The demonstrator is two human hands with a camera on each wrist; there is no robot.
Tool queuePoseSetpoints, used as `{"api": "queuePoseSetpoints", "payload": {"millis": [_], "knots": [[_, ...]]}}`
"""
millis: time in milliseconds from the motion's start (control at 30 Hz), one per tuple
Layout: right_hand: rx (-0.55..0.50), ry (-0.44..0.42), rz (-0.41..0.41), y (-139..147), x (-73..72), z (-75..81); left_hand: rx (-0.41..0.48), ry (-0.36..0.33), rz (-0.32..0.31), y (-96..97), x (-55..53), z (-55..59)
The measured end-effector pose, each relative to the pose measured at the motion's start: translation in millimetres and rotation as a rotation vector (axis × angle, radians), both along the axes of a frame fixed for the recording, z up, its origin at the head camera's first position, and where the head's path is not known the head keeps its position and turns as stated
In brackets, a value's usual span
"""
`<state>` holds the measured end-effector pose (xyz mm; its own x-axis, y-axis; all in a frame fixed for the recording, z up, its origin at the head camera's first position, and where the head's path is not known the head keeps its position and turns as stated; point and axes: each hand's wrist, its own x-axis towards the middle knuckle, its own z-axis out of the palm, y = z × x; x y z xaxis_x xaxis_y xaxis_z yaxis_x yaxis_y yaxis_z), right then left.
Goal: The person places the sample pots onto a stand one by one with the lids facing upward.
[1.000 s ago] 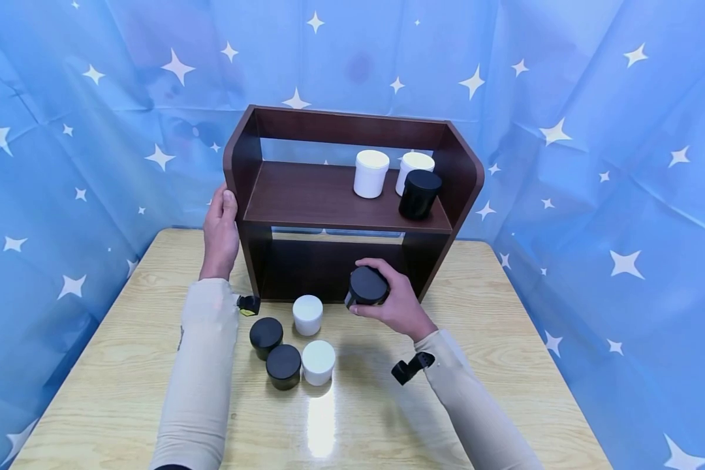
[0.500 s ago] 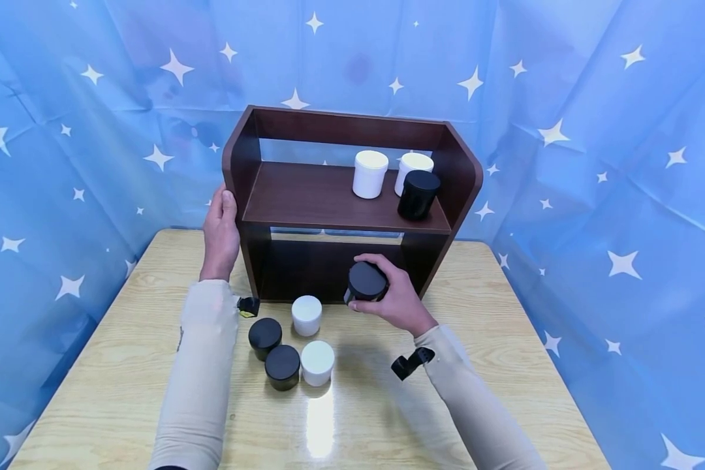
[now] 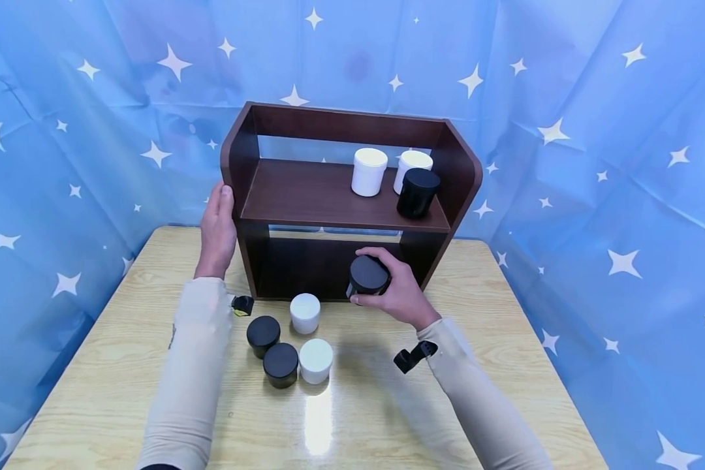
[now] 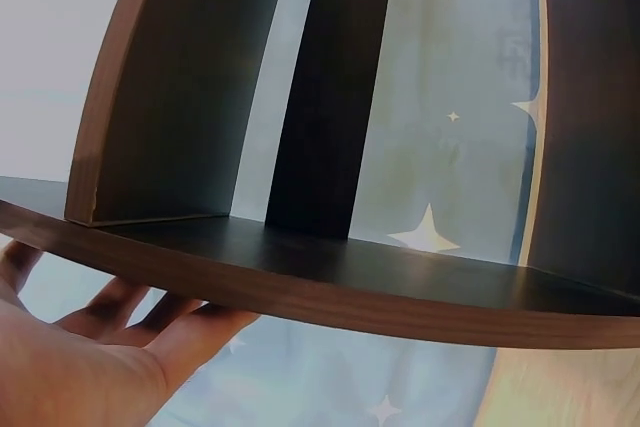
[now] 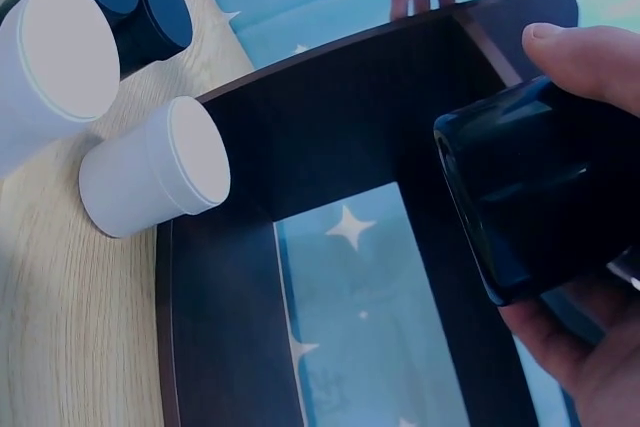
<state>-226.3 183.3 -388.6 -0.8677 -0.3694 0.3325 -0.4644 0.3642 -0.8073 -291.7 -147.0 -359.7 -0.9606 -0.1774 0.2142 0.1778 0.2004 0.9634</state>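
My left hand [image 3: 217, 232] rests against the outer left side of a dark brown two-tier shelf [image 3: 305, 189]. In the left wrist view its fingers [image 4: 205, 332] lie fairly straight along the side board. A black lidded jar [image 3: 369, 274] is gripped in my right hand [image 3: 404, 294], thumb on one side and fingers on the other. It hangs in front of the lower tier, lid up. The right wrist view shows the jar [image 5: 530, 187] off the table, its underside partly in sight. On the upper tier stand two white jars [image 3: 369, 172] and another black jar [image 3: 418, 193].
Left of centre on the wooden table [image 3: 446, 418], before the shelf, stand two white jars [image 3: 305, 313] and two black jars [image 3: 281, 364] close together. Blue star-patterned cloth [image 3: 593, 163] hangs behind and at both sides. Each wrist carries a small black camera [image 3: 414, 356].
The black jar in my right hand has shifted only slightly in front of the lower tier. My left hand stays on the shelf's side. The head view has tilted a little.
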Motion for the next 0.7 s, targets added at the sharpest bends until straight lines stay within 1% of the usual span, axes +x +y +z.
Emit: {"api": "queuePoseSetpoints", "payload": {"millis": [167,400,533,700], "knots": [[0.004,0.003,0.002,-0.1,0.5,1.7,-0.015,0.009,-0.001,-4.1,-2.4,2.7],[0.007,-0.008,0.001,-0.4,0.0,3.6,-0.009,0.036,-0.026,-8.3,-2.2,4.6],[0.014,0.008,0.0,1.0,-1.8,5.8,-0.016,0.027,-0.031,-9.3,-0.1,5.7],[0.034,0.035,-0.005,5.6,-5.4,13.3,-0.022,0.021,-0.031,-8.7,1.4,7.1]]}}
